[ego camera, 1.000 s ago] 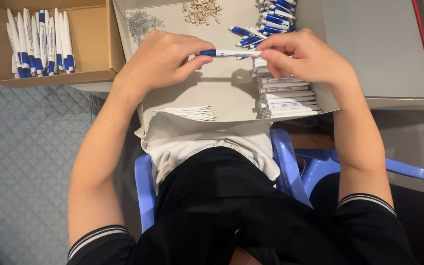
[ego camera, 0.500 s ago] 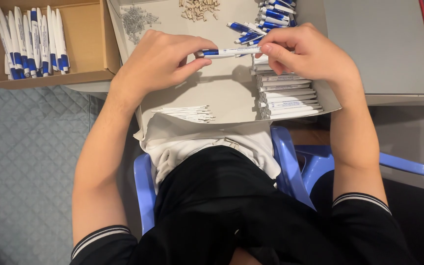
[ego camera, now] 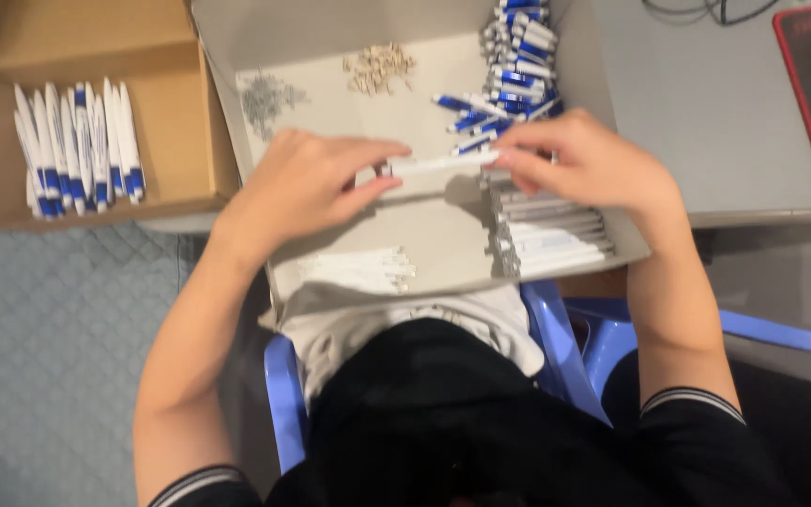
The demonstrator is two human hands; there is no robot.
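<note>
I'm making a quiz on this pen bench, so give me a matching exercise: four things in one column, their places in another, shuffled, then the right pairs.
Things:
1. white pen barrel
2. finished white and blue pens
3. small tan parts
4. blue clips pile

Places:
A. far middle of the grey tray
B. in the brown cardboard box
C. held between the left hand and right hand
D. far right corner of the tray

Pairs: 1-C, 2-B, 3-A, 4-D
</note>
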